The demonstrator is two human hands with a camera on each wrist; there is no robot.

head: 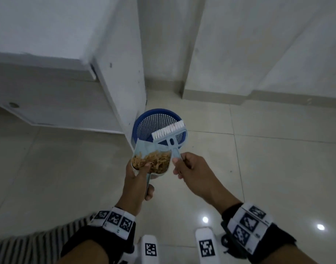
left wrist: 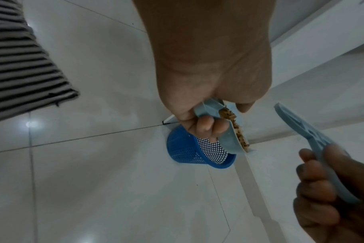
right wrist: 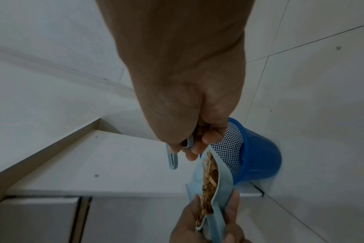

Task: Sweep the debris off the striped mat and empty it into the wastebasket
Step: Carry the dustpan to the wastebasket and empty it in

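My left hand [head: 139, 178] grips the handle of a pale blue dustpan [head: 144, 149] that holds a heap of brown debris [head: 153, 161]. The pan hangs just above the near rim of the blue mesh wastebasket [head: 157, 119], its open edge toward the basket. My right hand [head: 184, 164] holds the handle of a pale blue hand brush [head: 170, 132], whose white bristles sit over the basket mouth. In the left wrist view the dustpan [left wrist: 229, 139] shows edge-on over the wastebasket [left wrist: 189, 148]. A corner of the striped mat [head: 35, 242] lies at the lower left.
The wastebasket stands on pale floor tiles [head: 268, 168] against a white cabinet [head: 121, 73] and the wall corner. A low white panel [head: 58, 111] runs to the left. Two white tagged blocks [head: 205, 244] sit at the bottom edge.
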